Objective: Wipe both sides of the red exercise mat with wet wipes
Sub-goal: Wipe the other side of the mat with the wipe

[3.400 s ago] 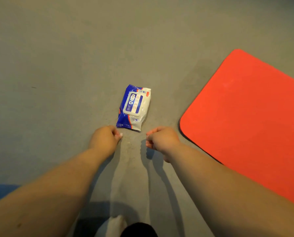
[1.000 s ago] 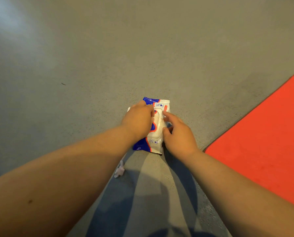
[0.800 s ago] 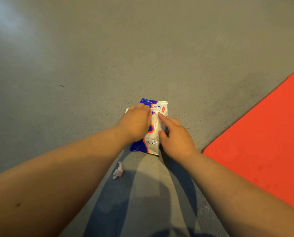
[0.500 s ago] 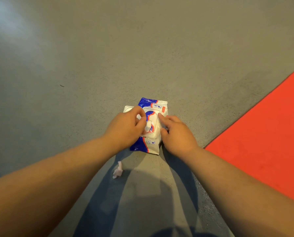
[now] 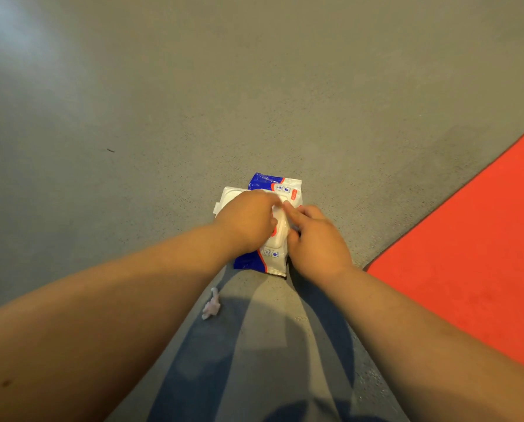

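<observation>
The blue and white wet wipes pack (image 5: 274,182) lies on the grey floor, its white lid (image 5: 227,196) flipped open to the left. My left hand (image 5: 248,222) covers the pack's opening, and its curled fingertips pinch a bit of white wipe there. On the pack's right edge sits my right hand (image 5: 318,242), which grips the pack with its index finger stretched across the top and the other fingers curled. The red exercise mat (image 5: 467,254) lies flat on the floor to the right, apart from both hands. Most of the pack's top is hidden by my hands.
A small crumpled white scrap (image 5: 211,304) lies on the floor just below my left forearm. Grey floor (image 5: 254,86) stretches bare ahead and to the left. My shadow falls on the floor near the bottom edge.
Both hands went from hovering short of the pack to resting on it. The lid has been flipped open to the left, and my left fingers moved onto the opening.
</observation>
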`<state>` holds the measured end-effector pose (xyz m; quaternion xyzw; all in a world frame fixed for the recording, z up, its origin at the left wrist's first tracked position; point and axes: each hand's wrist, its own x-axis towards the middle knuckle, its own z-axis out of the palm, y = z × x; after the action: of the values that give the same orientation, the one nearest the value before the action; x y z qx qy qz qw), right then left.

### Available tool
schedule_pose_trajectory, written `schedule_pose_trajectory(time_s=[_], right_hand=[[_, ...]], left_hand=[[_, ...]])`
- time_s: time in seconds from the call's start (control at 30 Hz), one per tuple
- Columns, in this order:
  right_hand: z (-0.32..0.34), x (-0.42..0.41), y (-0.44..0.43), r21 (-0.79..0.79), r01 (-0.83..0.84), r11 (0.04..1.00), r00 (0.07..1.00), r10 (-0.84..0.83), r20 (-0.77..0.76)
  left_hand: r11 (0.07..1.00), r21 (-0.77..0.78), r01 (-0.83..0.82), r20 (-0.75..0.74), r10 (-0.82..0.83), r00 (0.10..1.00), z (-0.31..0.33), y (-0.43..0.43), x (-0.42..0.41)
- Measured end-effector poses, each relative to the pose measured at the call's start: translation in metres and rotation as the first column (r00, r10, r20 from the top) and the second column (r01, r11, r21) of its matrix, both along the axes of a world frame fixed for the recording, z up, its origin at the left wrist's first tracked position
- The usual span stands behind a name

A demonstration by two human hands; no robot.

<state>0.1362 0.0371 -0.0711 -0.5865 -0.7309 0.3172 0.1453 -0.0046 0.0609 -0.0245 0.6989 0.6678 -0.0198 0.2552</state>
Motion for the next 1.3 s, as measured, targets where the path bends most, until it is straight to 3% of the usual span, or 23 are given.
schedule_pose_trajectory(time_s=[0.17, 0.27, 0.4, 0.47, 0.63, 0.77, 1.0, 1.17, 1.3], right_hand=[[0.0, 0.0, 0.001, 0.007, -0.007, 1.0, 1.0, 0.006, 0.023], [0.0, -0.001, 0.003, 0.003, -0.001, 1.0, 1.0, 0.0, 0.011], [-0.001, -0.003, 0.003, 0.0, 0.006, 1.0, 1.0, -0.006, 0.031], [-0.001, -0.003, 0.002, -0.001, 0.003, 1.0, 0.999, -0.003, 0.04], [0.0, -0.005, -0.002, 0.005, 0.005, 1.0, 0.998, -0.005, 0.056], [0.002, -0.005, -0.004, -0.012, 0.0, 1.0, 0.997, 0.001, 0.081], [0.004, -0.008, -0.006, 0.003, 0.04, 0.999, 0.998, -0.04, 0.052], [0.007, -0.004, -0.007, 0.01, 0.027, 1.0, 0.999, -0.027, 0.036], [0.012, -0.005, -0.005, 0.015, 0.084, 0.996, 0.996, -0.084, -0.021]], left_hand=[[0.985, 0.089, 0.145, -0.196, -0.125, 0.973, 0.002, -0.003, -0.014], [0.973, 0.178, 0.146, -0.074, -0.135, 0.988, 0.009, -0.015, -0.016], [0.993, 0.075, -0.092, 0.071, 0.086, 0.994, 0.007, -0.015, -0.015], [0.99, 0.097, -0.103, -0.02, 0.105, 0.994, 0.005, -0.008, -0.012], [0.985, 0.066, 0.16, -0.365, -0.125, 0.922, 0.005, -0.004, -0.003], [0.956, 0.037, 0.291, -0.463, -0.242, 0.853, 0.001, -0.003, -0.003], [0.985, 0.062, 0.16, -0.315, -0.132, 0.94, -0.006, -0.003, -0.003], [0.987, 0.027, -0.161, -0.138, 0.163, 0.977, 0.001, -0.005, -0.002], [0.983, 0.068, -0.173, -0.059, 0.177, 0.982, 0.025, -0.004, -0.002]])
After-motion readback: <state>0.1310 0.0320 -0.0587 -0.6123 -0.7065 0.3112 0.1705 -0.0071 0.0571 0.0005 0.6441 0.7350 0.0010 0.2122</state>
